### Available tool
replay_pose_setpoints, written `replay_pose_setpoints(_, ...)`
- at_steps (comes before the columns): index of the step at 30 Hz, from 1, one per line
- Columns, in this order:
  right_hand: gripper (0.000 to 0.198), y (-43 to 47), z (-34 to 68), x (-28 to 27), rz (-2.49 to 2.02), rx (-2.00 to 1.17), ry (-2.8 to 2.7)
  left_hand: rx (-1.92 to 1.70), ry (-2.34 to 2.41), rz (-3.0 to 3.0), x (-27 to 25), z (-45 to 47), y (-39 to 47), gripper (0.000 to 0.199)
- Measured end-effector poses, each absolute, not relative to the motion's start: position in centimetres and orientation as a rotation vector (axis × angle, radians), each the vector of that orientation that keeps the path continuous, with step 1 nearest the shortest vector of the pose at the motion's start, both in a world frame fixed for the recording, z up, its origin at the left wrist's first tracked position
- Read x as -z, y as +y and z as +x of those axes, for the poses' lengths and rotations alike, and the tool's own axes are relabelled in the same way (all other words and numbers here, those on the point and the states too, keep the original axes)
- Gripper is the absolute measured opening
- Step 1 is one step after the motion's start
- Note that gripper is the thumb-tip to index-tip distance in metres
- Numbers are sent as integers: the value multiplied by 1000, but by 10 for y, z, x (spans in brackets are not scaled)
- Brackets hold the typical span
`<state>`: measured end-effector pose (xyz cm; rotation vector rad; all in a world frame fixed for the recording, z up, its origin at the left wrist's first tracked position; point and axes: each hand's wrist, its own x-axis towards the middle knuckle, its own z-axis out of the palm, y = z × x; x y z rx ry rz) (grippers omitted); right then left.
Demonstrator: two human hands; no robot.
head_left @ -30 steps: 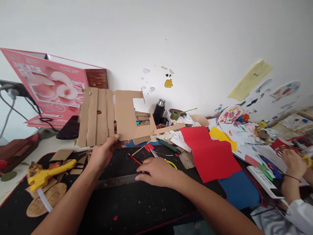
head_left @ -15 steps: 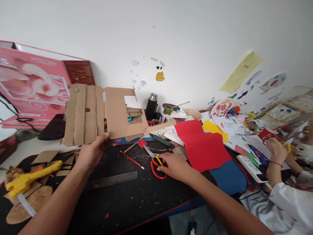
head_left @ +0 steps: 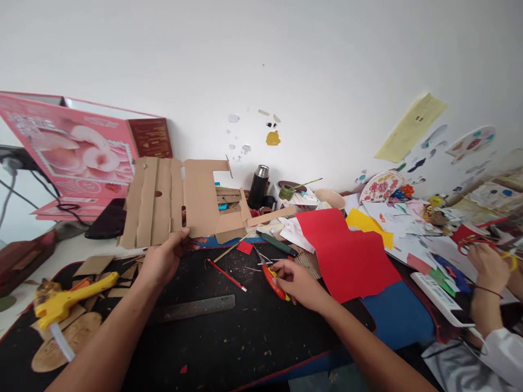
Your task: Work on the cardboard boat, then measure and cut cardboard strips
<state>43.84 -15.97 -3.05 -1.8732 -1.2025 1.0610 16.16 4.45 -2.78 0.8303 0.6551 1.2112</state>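
Note:
My left hand point(head_left: 167, 256) is closed on the lower edge of a cut sheet of brown cardboard point(head_left: 200, 198), which stands tilted up over the back of the table. The sheet has slots, a small round hole and a large notch on its right. In my right hand point(head_left: 296, 280) is a pair of scissors point(head_left: 274, 283) with red and yellow handles, tilted on edge over the black mat, blades pointing away. Close by lie a red pencil point(head_left: 226, 274), a small red paper square point(head_left: 245, 247) and a green utility knife point(head_left: 277, 244). A metal ruler point(head_left: 200, 308) lies between my forearms.
A yellow glue gun point(head_left: 69, 299) rests on cardboard scraps at left. Red paper point(head_left: 347, 256) covers the mat's right side. Behind stand a black flask point(head_left: 259, 186) and a pink box point(head_left: 90, 152). At far right, another person's hand point(head_left: 488, 267) works beside a white power strip point(head_left: 437, 296).
The scissors have turned from lying flat to being tilted up on edge in my right hand. My left hand still holds the cardboard. The whole view has shifted slightly.

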Motion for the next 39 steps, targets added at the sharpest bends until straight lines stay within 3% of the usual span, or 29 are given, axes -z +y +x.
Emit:
replay_pose_setpoints(6, 55, -165, 441, 37, -1311, -1259, -665, -1224, 670, 797, 31, 159, 46, 30)
replay_pose_setpoints(12, 50, -169, 426, 47, -896, -1406, -530, -1248, 665, 801, 28, 158, 46, 34)
replay_pose_setpoints(21, 50, -162, 395, 60, -732, -1628, -633, -1275, 678, 828, 32, 158, 49, 36)
replay_pose_setpoints(33, 110, -132, 365, 37, -605, -1813, -920, -1280, 681, 787, 27, 155, 50, 27)
replay_pose_setpoints(36, 104, -128, 362, 31, -584, -1861, -983, -1317, 656, 740, 23, 153, 51, 24)
replay_pose_setpoints(39, 83, -121, 358, 34, -726, -1755, -998, -1356, 641, 735, 21, 152, 52, 21)
